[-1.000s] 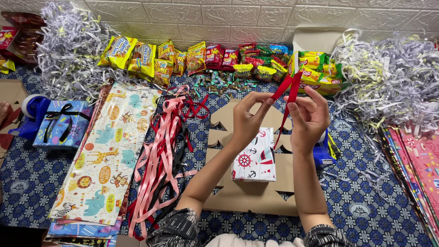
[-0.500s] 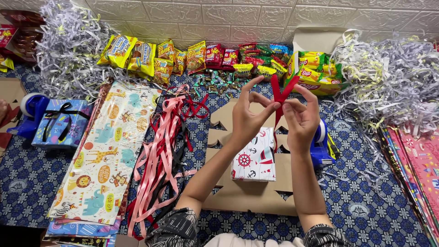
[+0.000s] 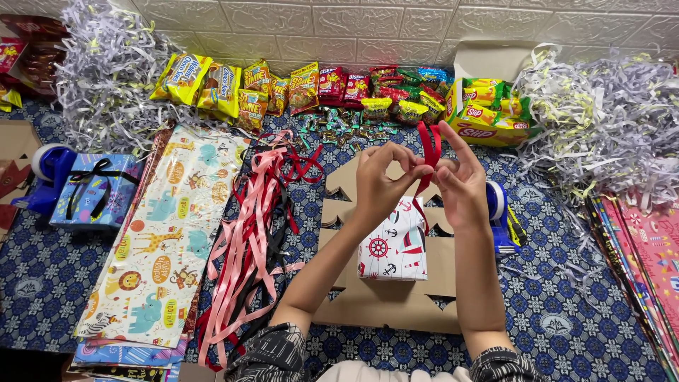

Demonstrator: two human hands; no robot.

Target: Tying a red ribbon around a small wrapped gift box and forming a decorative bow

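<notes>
— What's over on the far left from where you stand?

— A blue tape dispenser (image 3: pixel 49 170), then a blue gift box (image 3: pixel 95 191) tied with a black ribbon. Next along lies a stack of animal-print wrapping paper (image 3: pixel 159 240), and beside that a loose heap of pink, red and black ribbons (image 3: pixel 251 233) on the blue patterned counter (image 3: pixel 42 283).

— And the person?

— Both hands are raised over the middle. The left hand (image 3: pixel 378 180) is pinching a red ribbon (image 3: pixel 428 152) between thumb and fingertips; the right hand (image 3: pixel 463 184) pinches the same ribbon just beside it, with its forefinger stretched up. The ribbon stands in loops above the hands and a strand runs down to the wrapped box (image 3: pixel 395 247) — white paper with a nautical print, anchors and ship's wheels. That box sits directly under the hands, on a flat brown cardboard sheet (image 3: pixel 396 304).

— Anything to the right?

— Another blue tape dispenser (image 3: pixel 501 216) just behind the right hand, a pile of shredded paper (image 3: pixel 601 134), and sheets of pink wrapping paper (image 3: pixel 651 255) at the edge. A row of snack packets (image 3: pixel 311 88) lines the wall at the back.
</notes>
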